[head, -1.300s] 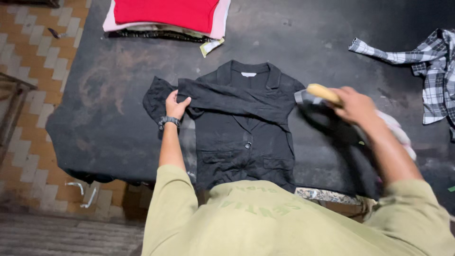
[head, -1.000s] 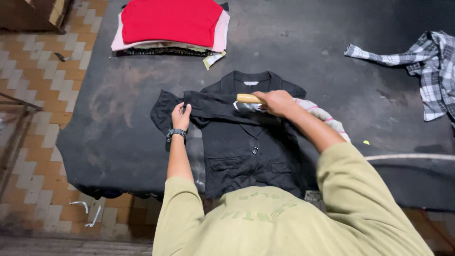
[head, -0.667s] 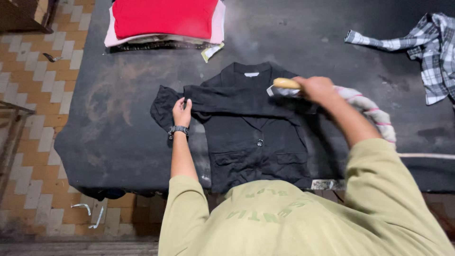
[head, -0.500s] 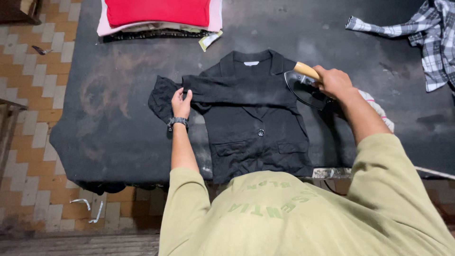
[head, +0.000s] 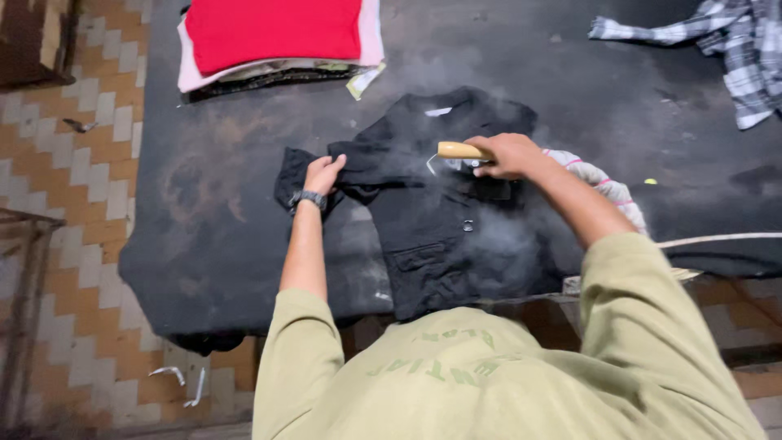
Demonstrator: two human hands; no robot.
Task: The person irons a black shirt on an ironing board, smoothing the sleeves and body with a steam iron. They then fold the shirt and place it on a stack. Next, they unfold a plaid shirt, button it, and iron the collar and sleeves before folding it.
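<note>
Nearest, a black jacket (head: 440, 228) lies flat on a dark padded ironing table (head: 204, 244), steam rising over it. Left hand (head: 323, 173), a watch on its wrist, pinches the folded sleeve at the jacket's left edge. Right hand (head: 507, 155) is clenched around the wooden handle of an iron (head: 458, 153) resting on the chest. Farther back sit a stack of folded clothes (head: 277, 37), red on top, and a plaid shirt (head: 717, 41).

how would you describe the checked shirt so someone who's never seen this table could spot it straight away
Start from the big dark padded table that fills the view and go to its far right corner. The checked shirt lies crumpled there, well apart from the black jacket in the middle. It is the only grey and white plaid cloth; the folded stack at the far left is red on top.
</note>
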